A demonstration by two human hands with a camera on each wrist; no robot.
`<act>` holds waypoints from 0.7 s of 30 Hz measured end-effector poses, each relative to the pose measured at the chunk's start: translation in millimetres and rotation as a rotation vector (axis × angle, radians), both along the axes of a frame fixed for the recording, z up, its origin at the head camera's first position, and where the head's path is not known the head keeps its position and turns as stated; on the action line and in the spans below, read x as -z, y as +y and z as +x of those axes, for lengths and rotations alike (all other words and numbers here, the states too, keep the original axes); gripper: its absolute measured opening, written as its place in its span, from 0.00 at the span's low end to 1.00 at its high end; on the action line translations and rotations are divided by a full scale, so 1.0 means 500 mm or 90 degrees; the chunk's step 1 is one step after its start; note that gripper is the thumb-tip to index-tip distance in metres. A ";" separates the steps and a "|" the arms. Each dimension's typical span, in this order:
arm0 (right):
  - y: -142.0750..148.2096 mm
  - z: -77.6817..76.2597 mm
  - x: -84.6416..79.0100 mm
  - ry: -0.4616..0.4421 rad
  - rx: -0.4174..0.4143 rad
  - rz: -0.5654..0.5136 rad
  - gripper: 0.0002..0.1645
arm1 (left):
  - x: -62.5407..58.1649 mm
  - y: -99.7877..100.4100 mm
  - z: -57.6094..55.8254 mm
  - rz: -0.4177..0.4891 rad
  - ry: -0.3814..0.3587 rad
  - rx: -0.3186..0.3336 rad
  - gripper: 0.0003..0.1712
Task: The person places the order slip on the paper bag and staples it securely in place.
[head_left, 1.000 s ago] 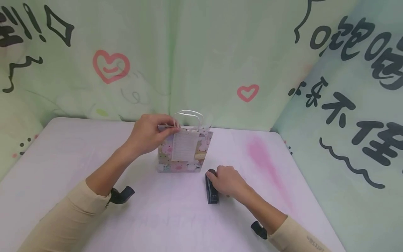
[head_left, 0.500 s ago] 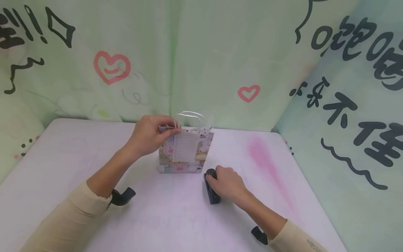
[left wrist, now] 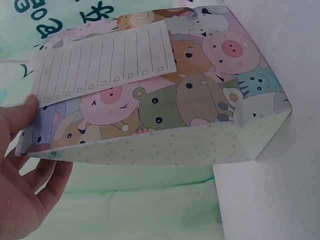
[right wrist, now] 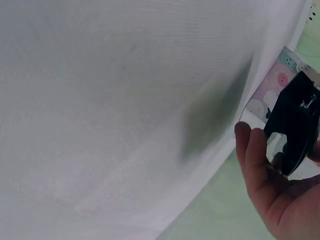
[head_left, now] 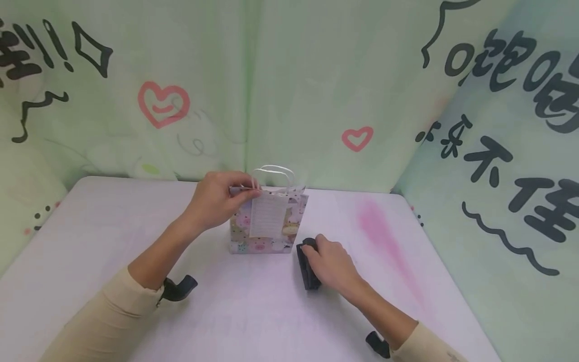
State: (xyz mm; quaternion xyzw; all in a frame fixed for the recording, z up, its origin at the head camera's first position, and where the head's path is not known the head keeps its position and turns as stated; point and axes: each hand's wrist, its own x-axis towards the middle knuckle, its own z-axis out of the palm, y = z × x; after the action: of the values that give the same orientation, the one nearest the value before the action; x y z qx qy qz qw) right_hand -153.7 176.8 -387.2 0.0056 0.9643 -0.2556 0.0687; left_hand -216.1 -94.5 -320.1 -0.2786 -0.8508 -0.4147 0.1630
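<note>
A paper gift bag [head_left: 271, 246] printed with cartoon animals stands at the back middle of the table, its white loop handles [head_left: 277, 168] upright. Against its front lies a lined paper slip with small checkboxes [left wrist: 105, 65], seen close in the left wrist view. My left hand [head_left: 219, 198] pinches the bag's top left edge together with the slip's top, thumb in front and fingers behind. Right of the bag, my right hand [head_left: 332, 264] grips a black stapler [head_left: 306, 269], thumb over its top. In the right wrist view the stapler [right wrist: 297, 117] sits between thumb and fingers.
The white table [head_left: 217, 322] has a pink stain [head_left: 377, 226] to the right. Green fabric walls with hearts and black lettering stand behind it and at the right. Black wrist mounts [head_left: 180, 288] project below both forearms.
My right hand has closed round the stapler, which has tilted and shifted slightly from where it stood on the table. My left hand keeps its pinch on the bag. The head view has moved a little.
</note>
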 end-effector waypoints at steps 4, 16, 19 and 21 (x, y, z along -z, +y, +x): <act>0.004 -0.007 -0.008 0.017 0.015 -0.079 0.18 | 0.002 -0.002 -0.001 0.002 0.003 0.004 0.03; 0.020 -0.023 -0.036 0.062 0.035 -0.162 0.18 | 0.004 -0.005 -0.001 0.012 -0.007 0.007 0.03; 0.024 -0.025 -0.042 0.070 0.038 -0.166 0.18 | 0.003 -0.005 -0.001 0.017 -0.011 0.010 0.03; 0.025 -0.027 -0.047 0.075 0.040 -0.167 0.18 | 0.003 -0.005 -0.002 0.016 -0.012 0.009 0.03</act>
State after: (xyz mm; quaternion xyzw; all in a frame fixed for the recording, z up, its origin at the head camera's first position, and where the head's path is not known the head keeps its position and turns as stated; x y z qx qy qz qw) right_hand -167.4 189.4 -363.9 0.0117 0.9243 -0.3814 0.0038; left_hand -217.0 -97.2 -321.6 -0.2787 -0.8450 -0.4292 0.1552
